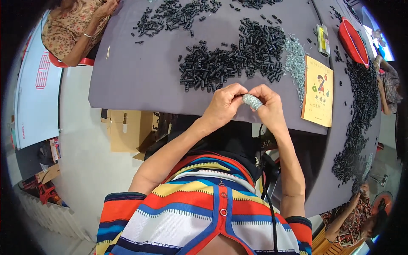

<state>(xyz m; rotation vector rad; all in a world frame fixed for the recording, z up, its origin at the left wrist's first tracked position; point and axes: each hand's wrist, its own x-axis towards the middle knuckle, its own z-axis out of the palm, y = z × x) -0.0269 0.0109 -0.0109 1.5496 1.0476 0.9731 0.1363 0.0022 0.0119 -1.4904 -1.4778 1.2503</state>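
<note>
My left hand [223,103] and my right hand [270,106] meet just over the table's near edge, fingertips pinched together. Between them is something small and dark, mostly hidden, and I cannot make out its kind. A grey speckled wrap [252,102] covers one digit of my right hand, seemingly the thumb. Right beyond my hands lies a heap of short black tubular plastic pieces [212,66]. Beside it, to the right, spreads a pile of tiny silvery pieces [294,59], too small to name.
The grey-covered table [131,80] also bears a yellow booklet [318,91], a clear packet [323,40], a red basket [353,41] and more black pieces [357,127] along the right. People sit at the upper left, right and lower right. A cardboard box [129,131] stands below the table.
</note>
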